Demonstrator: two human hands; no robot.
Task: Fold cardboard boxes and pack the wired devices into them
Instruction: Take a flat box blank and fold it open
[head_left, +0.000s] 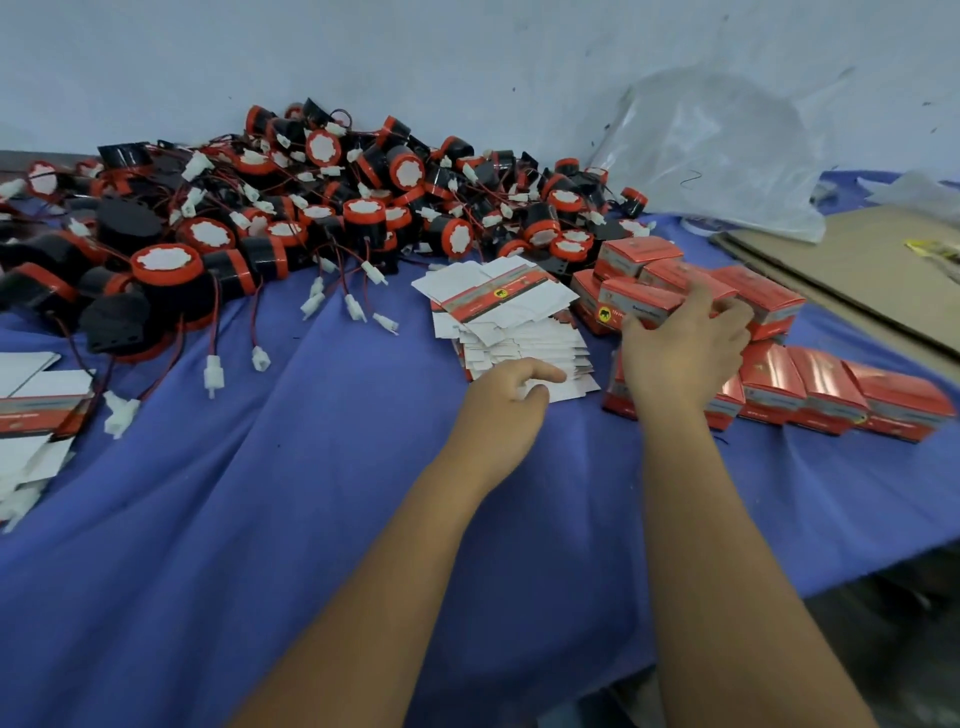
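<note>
Reaching: left hand (519, 387) pinches a sheet off the flat box stack (511, 322); right hand (683, 348) rests released on packed boxes (644, 299) beside that stack. Peel one only; wired devices (311, 208) heaped behind stack

Wired devices (332, 208): big loose pile at the back left of the blue cloth. Black round bodies, red rims, white faces, thin red/black leads ending in white plugs; lying at all angles, leads tangled.

Flat boxes (511, 322): unfolded, white with a red band, fanned in a slumped stack mid-table, just right of the pile. Second flat stack (36, 415) at the left edge.

Folded boxes (810, 387): red, closed, lined up in a row front right, more stacked in a cluster behind it, touching each other.
</note>
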